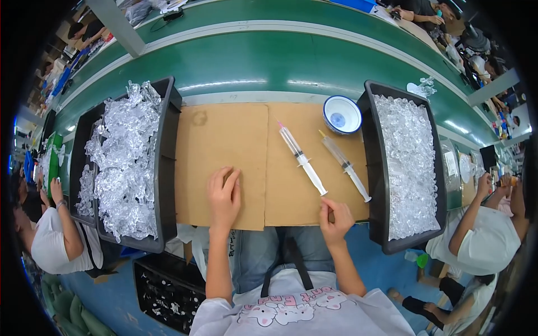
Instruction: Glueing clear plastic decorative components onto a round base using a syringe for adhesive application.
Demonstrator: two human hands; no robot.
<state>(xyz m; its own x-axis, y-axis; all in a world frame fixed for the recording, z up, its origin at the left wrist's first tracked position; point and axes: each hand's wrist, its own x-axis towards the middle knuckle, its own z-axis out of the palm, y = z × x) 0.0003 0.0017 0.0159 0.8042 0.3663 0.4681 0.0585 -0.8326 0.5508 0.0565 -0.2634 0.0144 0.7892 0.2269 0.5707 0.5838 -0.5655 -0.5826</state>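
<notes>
Our right hand (335, 217) hovers with loosely curled, empty fingers just below the plunger of the pink-tipped syringe (301, 158) near the cardboard sheet's (224, 140) front edge, a second syringe (344, 164) beside it. Our left hand (224, 196) lies flat and open on the cardboard. A white bowl (342, 115) sits at its far right corner, between black trays (167, 162) of clear plastic pieces

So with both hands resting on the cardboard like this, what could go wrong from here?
The right hand sits just below the plunger end of the nearer syringe; a careless reach could roll it into the second syringe. The small white bowl stands close to both tips and might be knocked. The left black tray seems to overhang the table edge, so a nudge from the left hand could tip it.
</notes>
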